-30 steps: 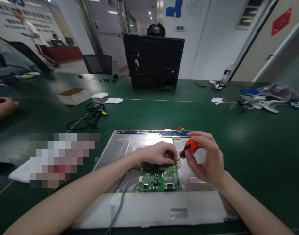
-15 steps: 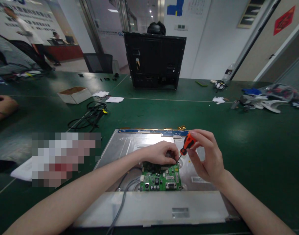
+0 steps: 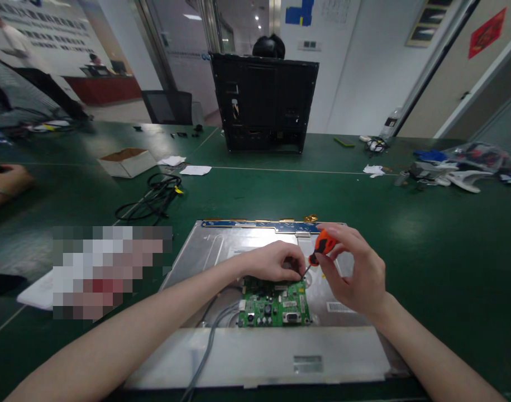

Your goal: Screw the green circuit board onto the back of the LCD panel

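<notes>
R hand (image 3: 356,265) pinching screwdriver (image 3: 323,244), shaft slanted down-left to circuit board (image 3: 276,306) corner. L hand (image 3: 278,261) curled palm-down over board's far edge; can't tell if I'm gripping anything w/ it.

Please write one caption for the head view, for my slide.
Right hand holds an orange-and-black screwdriver at the corner of a green circuit board, left hand beside its tip.

— How does the screwdriver (image 3: 323,244) sit?
— Tilted, its orange-and-black handle up, its thin shaft slanting down to the circuit board's (image 3: 276,308) far right corner.
— And the board?
— Green, crowded with small parts, lying on the silvery metal panel (image 3: 337,287), flat on the bench (image 3: 443,251).
</notes>
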{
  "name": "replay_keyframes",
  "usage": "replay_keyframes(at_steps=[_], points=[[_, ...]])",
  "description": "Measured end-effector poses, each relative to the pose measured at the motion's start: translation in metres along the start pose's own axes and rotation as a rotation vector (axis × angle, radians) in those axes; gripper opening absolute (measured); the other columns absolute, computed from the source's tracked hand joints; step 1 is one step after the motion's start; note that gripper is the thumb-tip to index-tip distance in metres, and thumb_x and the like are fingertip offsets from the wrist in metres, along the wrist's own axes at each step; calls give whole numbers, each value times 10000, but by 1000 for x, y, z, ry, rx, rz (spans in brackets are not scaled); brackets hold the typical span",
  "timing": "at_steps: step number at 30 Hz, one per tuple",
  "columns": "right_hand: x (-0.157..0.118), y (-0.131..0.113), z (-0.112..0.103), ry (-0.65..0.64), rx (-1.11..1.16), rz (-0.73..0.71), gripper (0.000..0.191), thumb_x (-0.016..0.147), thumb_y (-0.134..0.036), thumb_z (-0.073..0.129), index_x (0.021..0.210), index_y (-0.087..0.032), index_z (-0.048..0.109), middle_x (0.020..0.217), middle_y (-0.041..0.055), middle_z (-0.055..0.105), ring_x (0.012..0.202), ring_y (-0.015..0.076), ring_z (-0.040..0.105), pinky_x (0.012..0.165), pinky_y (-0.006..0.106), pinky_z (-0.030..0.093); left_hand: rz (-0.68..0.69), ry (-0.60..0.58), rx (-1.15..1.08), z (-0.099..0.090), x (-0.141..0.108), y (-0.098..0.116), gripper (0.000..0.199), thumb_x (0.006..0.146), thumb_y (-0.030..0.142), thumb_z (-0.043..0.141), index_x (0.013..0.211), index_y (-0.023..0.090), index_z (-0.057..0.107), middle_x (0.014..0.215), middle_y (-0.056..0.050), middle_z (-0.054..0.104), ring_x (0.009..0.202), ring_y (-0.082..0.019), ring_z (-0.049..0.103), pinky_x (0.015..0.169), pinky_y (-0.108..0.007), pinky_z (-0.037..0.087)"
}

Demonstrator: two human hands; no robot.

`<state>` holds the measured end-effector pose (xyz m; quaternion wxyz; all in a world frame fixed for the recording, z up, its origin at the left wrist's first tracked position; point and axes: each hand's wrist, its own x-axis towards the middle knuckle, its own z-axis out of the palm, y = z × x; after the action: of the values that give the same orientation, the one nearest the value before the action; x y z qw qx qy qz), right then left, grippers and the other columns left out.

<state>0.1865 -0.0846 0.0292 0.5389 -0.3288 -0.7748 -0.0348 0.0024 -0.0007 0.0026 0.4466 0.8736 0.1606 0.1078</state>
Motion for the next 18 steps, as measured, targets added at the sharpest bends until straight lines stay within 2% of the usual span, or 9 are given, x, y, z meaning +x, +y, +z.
replay_keyframes(at_steps=[7,13,18], points=[[-2,3,3,23,60,-14,562,808,-103,669,1280,-250,402,1122,99,665,966,213,684,559,279,584,1,13,6,-1,0,2,100,755,77,670,809,158,647,803,1,637,758,-145,582,705,-249,458],[-7,2,5,23,77,31,620,809,-83,655,1328,-244,356,1143,88,664,856,174,698,625,312,606,1,10,5,-1,-1,2,115,765,79,663,857,148,655,861,-23,660,792,-160,607,717,-261,469],[-1,-1,2,8,40,-16,619,814,-74,630,1353,-221,363,1136,110,638,940,198,662,562,271,581,-4,2,3,-1,0,0,100,775,91,680,855,148,660,847,-19,658,772,-157,602,700,-256,467]])
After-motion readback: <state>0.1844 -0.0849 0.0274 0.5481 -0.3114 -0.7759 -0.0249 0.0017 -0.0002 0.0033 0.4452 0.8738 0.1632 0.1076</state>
